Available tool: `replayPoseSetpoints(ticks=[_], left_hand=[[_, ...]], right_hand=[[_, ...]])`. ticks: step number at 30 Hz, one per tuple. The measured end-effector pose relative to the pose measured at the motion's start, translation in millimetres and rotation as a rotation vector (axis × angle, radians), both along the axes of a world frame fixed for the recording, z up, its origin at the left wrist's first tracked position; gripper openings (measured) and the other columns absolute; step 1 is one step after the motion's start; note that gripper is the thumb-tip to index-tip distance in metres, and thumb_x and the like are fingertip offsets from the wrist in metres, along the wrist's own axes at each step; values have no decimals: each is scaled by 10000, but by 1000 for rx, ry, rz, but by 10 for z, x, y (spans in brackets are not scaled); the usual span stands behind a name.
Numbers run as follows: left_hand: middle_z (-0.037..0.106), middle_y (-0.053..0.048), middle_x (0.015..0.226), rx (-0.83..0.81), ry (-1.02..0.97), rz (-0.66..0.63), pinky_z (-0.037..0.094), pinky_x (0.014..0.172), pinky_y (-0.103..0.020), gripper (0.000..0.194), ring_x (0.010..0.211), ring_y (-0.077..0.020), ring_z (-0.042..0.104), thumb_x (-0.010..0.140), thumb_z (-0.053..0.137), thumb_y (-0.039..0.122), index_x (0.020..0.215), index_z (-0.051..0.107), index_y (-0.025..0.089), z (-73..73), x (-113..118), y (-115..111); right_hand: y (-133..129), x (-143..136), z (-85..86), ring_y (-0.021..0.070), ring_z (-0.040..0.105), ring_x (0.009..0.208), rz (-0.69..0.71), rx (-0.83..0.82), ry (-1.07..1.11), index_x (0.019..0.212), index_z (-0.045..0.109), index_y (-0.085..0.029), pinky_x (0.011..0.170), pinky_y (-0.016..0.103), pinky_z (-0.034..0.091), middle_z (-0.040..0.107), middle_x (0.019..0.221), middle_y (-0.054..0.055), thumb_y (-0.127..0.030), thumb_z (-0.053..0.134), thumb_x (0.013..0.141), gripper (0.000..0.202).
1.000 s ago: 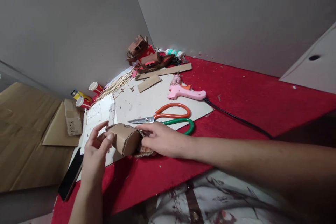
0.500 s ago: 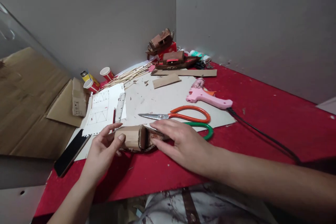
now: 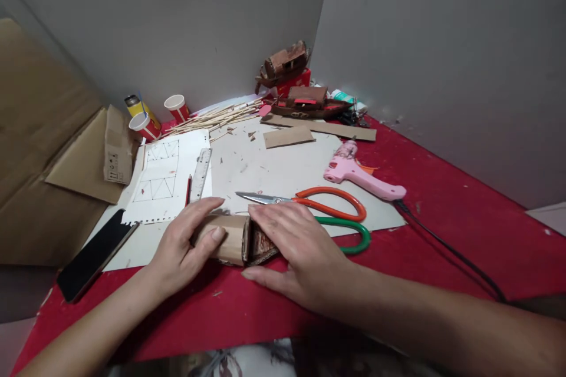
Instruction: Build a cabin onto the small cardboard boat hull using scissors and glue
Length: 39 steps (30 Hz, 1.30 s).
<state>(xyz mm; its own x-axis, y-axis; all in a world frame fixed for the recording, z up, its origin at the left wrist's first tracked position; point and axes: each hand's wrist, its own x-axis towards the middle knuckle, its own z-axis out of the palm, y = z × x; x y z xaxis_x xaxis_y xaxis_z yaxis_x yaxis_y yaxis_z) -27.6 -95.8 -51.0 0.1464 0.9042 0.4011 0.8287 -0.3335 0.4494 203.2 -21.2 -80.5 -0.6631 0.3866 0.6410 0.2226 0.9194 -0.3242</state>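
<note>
Now that the right hand (image 3: 305,253) has dropped its thumb from atop the cardboard boat model (image 3: 264,244) to its near side, it seems to straddle one end, fingers together, grip unclear; the left thumb and fingers pinch the tan canopy (image 3: 232,235) near the surface's (image 3: 212,315) front edge.

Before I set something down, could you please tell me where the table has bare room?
The widest near-bare patch is red tabletop between the black cord and the right-hand wall. A narrower strip lies between the cardboard model and the tabletop's near edge. The back is crowded with model boats, sticks and paper cups.
</note>
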Motion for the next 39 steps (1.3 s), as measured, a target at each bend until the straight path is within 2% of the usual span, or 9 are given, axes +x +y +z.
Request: replayPoseSetpoints(ticks=[5, 10, 15, 20, 25, 29, 31, 35, 39], left_hand=[[751, -135, 1165, 41, 24, -82, 576, 928, -348, 313, 1074, -224, 717, 997, 539, 292, 1264, 625, 152, -113, -16, 16], [758, -141, 1097, 31, 43, -111, 580, 898, -336, 300, 1020, -220, 722, 994, 527, 287, 1213, 648, 121, -102, -11, 41], [755, -140, 1092, 43, 60, -121, 584, 873, -346, 297, 1005, -226, 721, 995, 520, 303, 1208, 641, 134, -100, -12, 58], [754, -131, 1112, 36, 65, -125, 582, 880, -358, 313, 1026, -231, 719, 1002, 509, 340, 1223, 632, 155, -107, -12, 51], [744, -131, 1172, 3, 65, -131, 570, 937, -359, 319, 1091, -234, 708, 1003, 503, 322, 1261, 630, 182, -78, -55, 75], [737, -134, 1197, 19, 62, -205, 574, 938, -387, 342, 1099, -257, 706, 985, 512, 321, 1283, 635, 207, -68, -106, 127], [738, -131, 1198, 24, 60, -229, 574, 937, -398, 346, 1100, -264, 705, 975, 513, 299, 1286, 641, 217, -73, -118, 150], [741, -140, 1170, 41, 56, -260, 568, 932, -381, 341, 1089, -257, 704, 971, 494, 241, 1268, 654, 195, -78, -109, 170], [742, -150, 1123, 44, 58, -264, 567, 908, -367, 316, 1050, -243, 708, 983, 471, 226, 1219, 675, 174, -74, -89, 174]], right_hand=[[60, -36, 16, 343, 681, 972, 49, -35, -33, 1216, 592, 12, 854, 509, 514, 736, 1103, 218, -496, 618, 958, 571], [128, -66, 36, 304, 658, 903, 111, -24, -86, 1187, 602, -3, 822, 471, 515, 740, 1041, 189, -456, 619, 965, 505], [194, -19, 110, 335, 653, 943, 169, -13, -136, 1206, 598, 38, 895, 518, 494, 732, 1047, 204, -357, 721, 898, 516], [311, 63, 240, 314, 668, 1026, 270, -228, -253, 1282, 595, -33, 917, 468, 509, 737, 1121, 158, -416, 839, 799, 663], [395, 111, 348, 245, 692, 1012, 193, -398, -270, 1166, 698, -179, 859, 354, 534, 758, 1111, 82, -308, 721, 910, 288], [436, 122, 424, 209, 708, 999, 263, -617, -265, 1113, 727, -281, 818, 301, 544, 761, 1111, -4, -313, 703, 919, 198], [481, 96, 452, 202, 714, 981, 317, -755, -252, 1070, 743, -284, 800, 293, 547, 765, 1086, -21, -311, 695, 917, 162], [617, -43, 451, 167, 695, 831, 439, -981, -231, 992, 737, -198, 747, 266, 533, 753, 893, -16, -278, 754, 838, 174], [752, -226, 387, 108, 591, 710, 621, -988, -230, 849, 672, -169, 668, 225, 481, 661, 775, -43, -208, 783, 779, 137]])
